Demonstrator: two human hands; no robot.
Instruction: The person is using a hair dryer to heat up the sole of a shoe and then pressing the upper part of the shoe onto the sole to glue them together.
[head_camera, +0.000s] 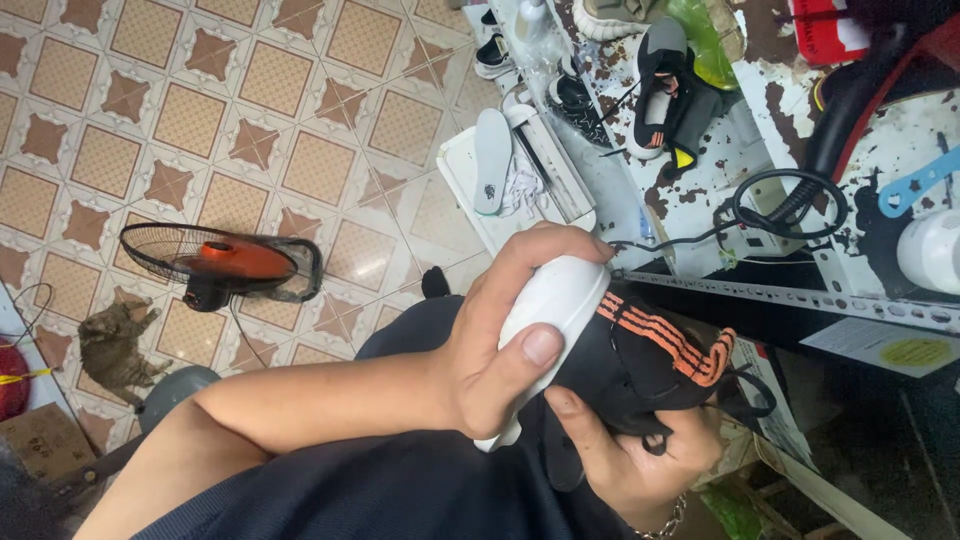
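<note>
White-soled black shoe (600, 340), both hands (500, 350) gripping

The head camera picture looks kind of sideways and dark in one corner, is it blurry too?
In the head view, the scene is turned sideways, and the tiled floor is bright and evenly lit. The lower right corner under the bench falls into deep shadow. The hands, left and right, and the black shoe with orange stripes look fairly sharp. The cat is small and soft.
</note>
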